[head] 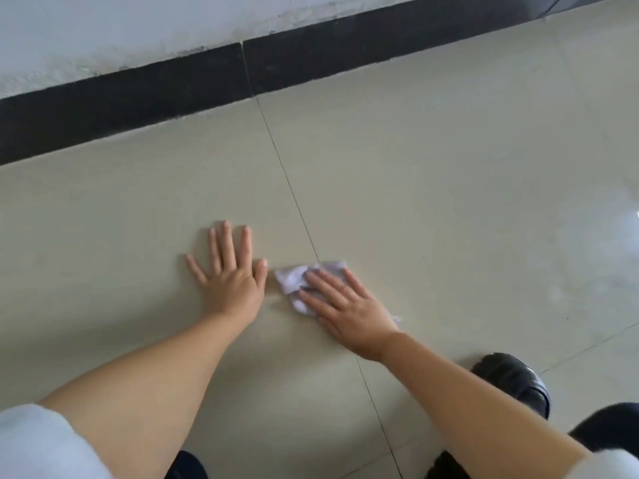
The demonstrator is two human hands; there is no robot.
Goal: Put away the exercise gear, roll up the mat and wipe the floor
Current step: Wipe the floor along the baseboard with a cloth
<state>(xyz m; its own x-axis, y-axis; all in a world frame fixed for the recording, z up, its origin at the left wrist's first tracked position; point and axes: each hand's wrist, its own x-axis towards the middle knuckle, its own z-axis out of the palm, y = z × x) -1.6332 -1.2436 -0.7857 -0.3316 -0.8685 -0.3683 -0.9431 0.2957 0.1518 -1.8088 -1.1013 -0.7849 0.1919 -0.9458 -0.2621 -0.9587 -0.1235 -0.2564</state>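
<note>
Right hand (349,305), fingers straight, presses a crumpled white cloth (297,276) onto the tiled floor (432,202); left hand (230,271) rests flat, fingers spread, just left of it.

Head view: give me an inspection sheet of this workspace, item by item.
Surface: beige tiled floor, grout line running through it; shiny patch at the right edge.
Job's things: pale crumpled cloth lies on the floor; no mat or exercise gear seen.
Clutter: nothing seen.
Hands: left hand flat on the floor, fingers spread; right hand presses on the cloth with straight fingers.
Cables: nothing seen.
Surroundings: black skirting board below a white wall; black shoe at the lower right.
</note>
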